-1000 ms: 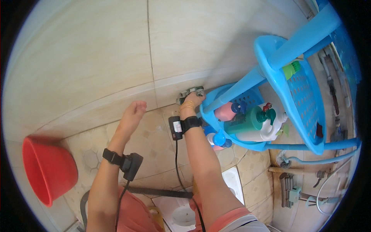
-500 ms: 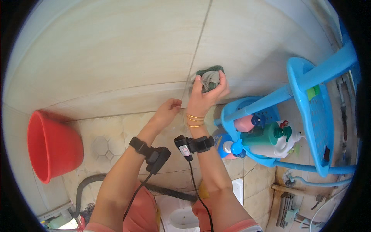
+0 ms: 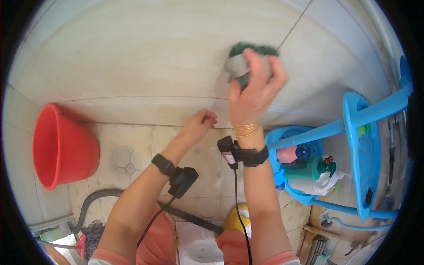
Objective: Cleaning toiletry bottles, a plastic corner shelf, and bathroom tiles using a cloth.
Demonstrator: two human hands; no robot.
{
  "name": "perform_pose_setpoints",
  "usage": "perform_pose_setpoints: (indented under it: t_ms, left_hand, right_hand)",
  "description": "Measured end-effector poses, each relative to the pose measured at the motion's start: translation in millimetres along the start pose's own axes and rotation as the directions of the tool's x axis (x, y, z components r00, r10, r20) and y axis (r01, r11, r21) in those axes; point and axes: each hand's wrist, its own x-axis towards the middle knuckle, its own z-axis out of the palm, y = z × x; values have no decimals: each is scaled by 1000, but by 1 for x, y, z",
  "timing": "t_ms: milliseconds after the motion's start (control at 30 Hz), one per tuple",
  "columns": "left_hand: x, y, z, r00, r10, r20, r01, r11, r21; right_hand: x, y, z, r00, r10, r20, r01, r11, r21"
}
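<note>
My right hand [image 3: 259,90] is wrapped around a bunched grey and dark-green cleaning cloth [image 3: 239,66], which lies against the beige tiled wall [image 3: 145,57]. The dark-green part sticks out around the grey part; motion blurs it slightly, and fingers cover some of it. My left hand [image 3: 198,126] hangs lower, near the foot of the wall, with its fingers curled in and nothing seen in them. Both wrists wear black straps with small boxes and cables.
A red bucket [image 3: 75,148] stands at the left wall. On the right, a blue plastic rack [image 3: 364,145] carries several bottles, among them a green pump bottle [image 3: 309,168]. A grey corrugated hose [image 3: 104,193] crosses the tiled floor behind my arms, near a squat toilet [image 3: 203,251].
My right hand has moved up and to the right along the wall with the cloth. The left hand has shifted slightly right, its fingers more curled. The whole view has also moved.
</note>
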Motion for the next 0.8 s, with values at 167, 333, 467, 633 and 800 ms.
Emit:
perform_pose_setpoints:
  t_ms: [167, 333, 467, 633, 800]
  left_hand:
    - [4, -14, -9, 997, 66, -38, -65, 998, 27]
    - [5, -6, -14, 997, 24, -80, -12, 988, 153]
    - [-1, -3, -10, 988, 128, -91, -124, 991, 54]
    - [1, 6, -6, 985, 127, -114, -127, 992, 10]
    - [8, -9, -2, 976, 135, -171, -112, 984, 137]
  right_hand:
    - [-46, 10, 17, 982, -150, 114, 149, 989, 20]
    - [-71, 13, 6, 875, -181, 450, 155, 984, 93]
    - [15, 6, -14, 954, -163, 251, 196, 974, -115]
    - [47, -10, -3, 978, -209, 22, 209, 976, -60]
    - [-43, -5, 11, 754, -429, 498, 444, 891, 96]
